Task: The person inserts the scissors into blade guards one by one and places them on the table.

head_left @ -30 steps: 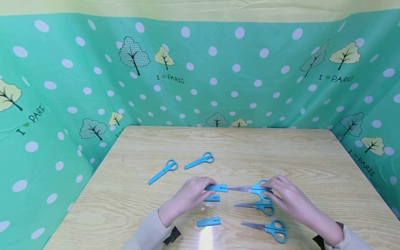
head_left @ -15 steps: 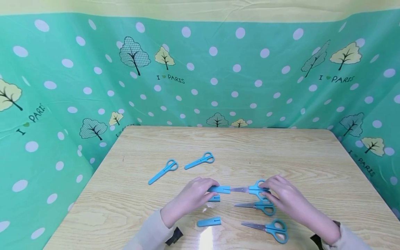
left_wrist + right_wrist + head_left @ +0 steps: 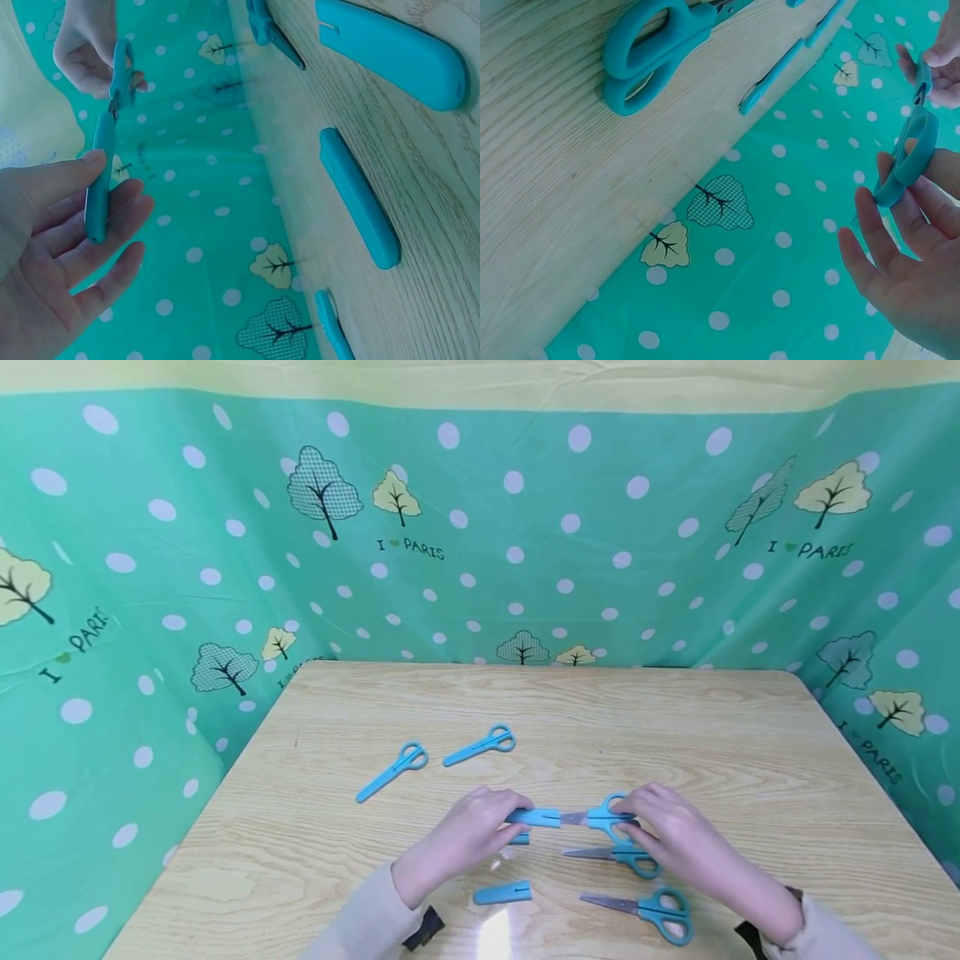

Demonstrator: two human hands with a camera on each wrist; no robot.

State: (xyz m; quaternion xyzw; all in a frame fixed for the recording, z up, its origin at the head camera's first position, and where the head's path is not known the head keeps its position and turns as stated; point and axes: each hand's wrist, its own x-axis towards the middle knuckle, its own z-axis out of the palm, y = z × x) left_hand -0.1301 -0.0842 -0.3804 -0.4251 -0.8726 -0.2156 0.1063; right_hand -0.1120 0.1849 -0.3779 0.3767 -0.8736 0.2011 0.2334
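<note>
My left hand (image 3: 477, 820) pinches a blue scissors cover (image 3: 537, 817) between thumb and fingers, its slotted end facing right. Opposite it, my right hand (image 3: 667, 820) holds a pair of blue-handled scissors (image 3: 609, 817) by the handles. The blade tip is inside the cover's mouth, and a short stretch of metal shows between cover and handles. In the left wrist view the held cover (image 3: 100, 180) lines up with the scissors (image 3: 120, 75). The right wrist view shows fingers about the handle loops (image 3: 909, 157).
Two covered scissors (image 3: 392, 772) (image 3: 480, 745) lie farther back on the wooden table (image 3: 600, 710). Nearer lie two bare scissors (image 3: 613, 855) (image 3: 647, 910) on the right and two loose covers (image 3: 519, 839) (image 3: 502, 892) left of them. A green dotted curtain (image 3: 525, 543) surrounds the table's back and sides.
The held scissors have moved left and the cover slightly right, so more of the blade is now inside the cover. The things lying on the table have stayed put.
</note>
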